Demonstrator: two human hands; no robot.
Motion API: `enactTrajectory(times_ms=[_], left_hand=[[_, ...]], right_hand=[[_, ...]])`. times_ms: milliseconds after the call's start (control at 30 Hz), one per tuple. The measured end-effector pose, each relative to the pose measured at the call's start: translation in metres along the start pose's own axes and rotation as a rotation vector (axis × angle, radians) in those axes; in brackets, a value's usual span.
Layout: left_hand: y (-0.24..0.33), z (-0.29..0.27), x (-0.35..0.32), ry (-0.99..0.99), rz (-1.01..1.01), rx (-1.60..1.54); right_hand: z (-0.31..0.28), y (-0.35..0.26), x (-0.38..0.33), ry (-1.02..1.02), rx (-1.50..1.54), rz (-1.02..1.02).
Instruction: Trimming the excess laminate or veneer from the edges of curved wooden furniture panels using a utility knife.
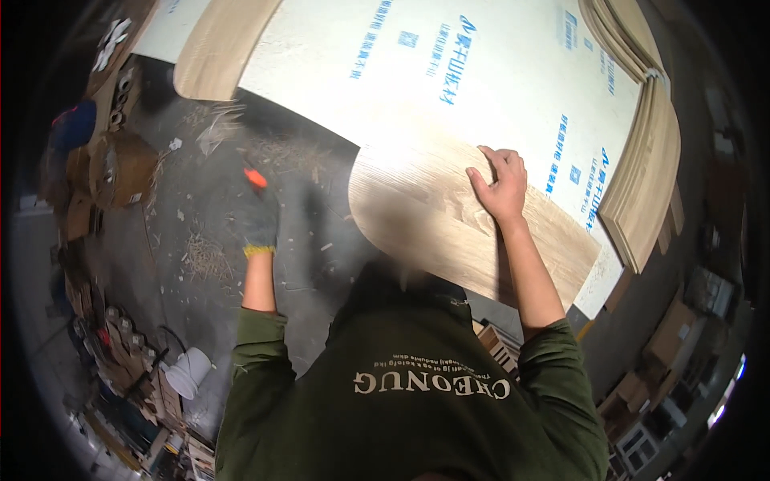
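Observation:
A pale wood-grain board with a rounded left end lies on a white printed sheet, its near and left parts jutting past the sheet's edge. My right hand is bare and grips the board's far edge, thumb on its face and fingers over the edge. Off to the left, apart from the board, my left hand wears a dark grey glove with a yellow cuff. It is closed around a small tool with an orange part; motion blur hides what kind of tool this is.
Stacked curved wood-grain boards line the sheet's right side. Another rounded board overhangs at the far left. Shavings litter the grey floor. A cardboard box and a white bucket stand at the left.

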State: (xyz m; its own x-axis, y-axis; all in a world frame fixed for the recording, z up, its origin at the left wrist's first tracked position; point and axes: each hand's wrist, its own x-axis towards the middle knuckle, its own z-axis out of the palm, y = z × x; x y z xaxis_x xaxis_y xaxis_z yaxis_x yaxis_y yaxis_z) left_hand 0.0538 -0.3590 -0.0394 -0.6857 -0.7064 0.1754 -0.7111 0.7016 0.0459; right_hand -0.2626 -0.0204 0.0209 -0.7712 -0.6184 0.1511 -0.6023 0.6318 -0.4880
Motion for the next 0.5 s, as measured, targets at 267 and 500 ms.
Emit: enactTrajectory(times_ms=[267, 500], left_hand=[[0.036, -0.023, -0.183, -0.683, -0.618, -0.774], [0.124, -0.017, -0.091, -0.322, -0.467, -1.354]], right_hand=[[-0.001, 0.010, -0.012, 0.113, -0.067, -0.141], [-0.042, 0.005, -0.155, -0.256, -0.210, -0.311]])
